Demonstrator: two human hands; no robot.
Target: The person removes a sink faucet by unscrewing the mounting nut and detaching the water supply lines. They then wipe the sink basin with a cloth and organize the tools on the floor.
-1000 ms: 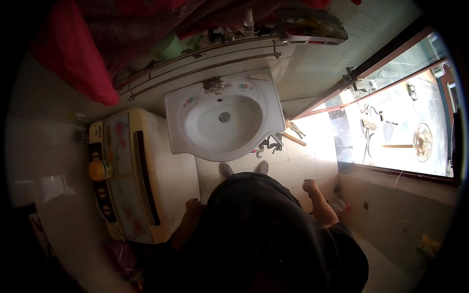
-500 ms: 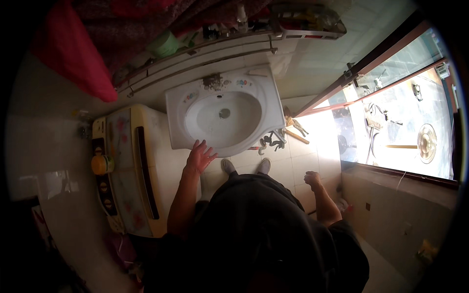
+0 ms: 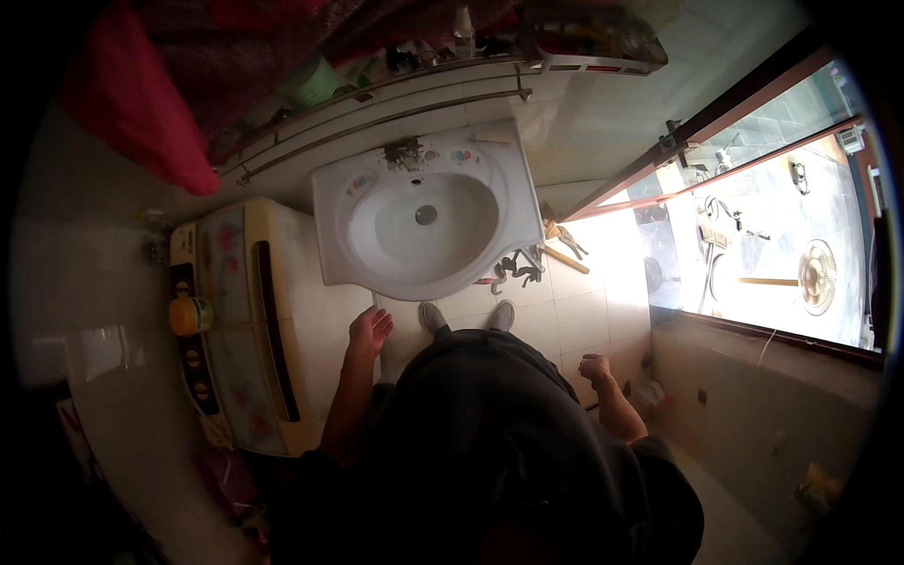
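Note:
A white washbasin (image 3: pixel 330 231) with a round drain stands before me. Dark residue (image 3: pixel 403 153) covers the spot at its back where a tap would sit. Below the basin's front left edge hangs my left hand (image 3: pixel 370 330), open, its fingers loosely extended and touching nothing. To the right, above the tiled floor, my right hand (image 3: pixel 594 367) is curled closed; whether anything is inside it is hidden. Pliers (image 3: pixel 569 241) and dark metal fittings (image 3: pixel 524 269) lie on the floor at the basin's right, beside a wooden-looking handle (image 3: pixel 567 260).
A cream washing machine (image 3: pixel 292 330) is at the left, with a yellow-lidded jar (image 3: pixel 188 316) on top. Behind the basin run metal towel rails (image 3: pixel 395 118) below a cluttered shelf; pink cloth (image 3: pixel 155 113) hangs at upper left. A brown-framed doorway (image 3: pixel 650 169) stands right.
My left hand has drawn back from the basin's rim, down and slightly left, its fingers less spread. My right hand stays curled, slightly lower in view. The whole view has shifted a little.

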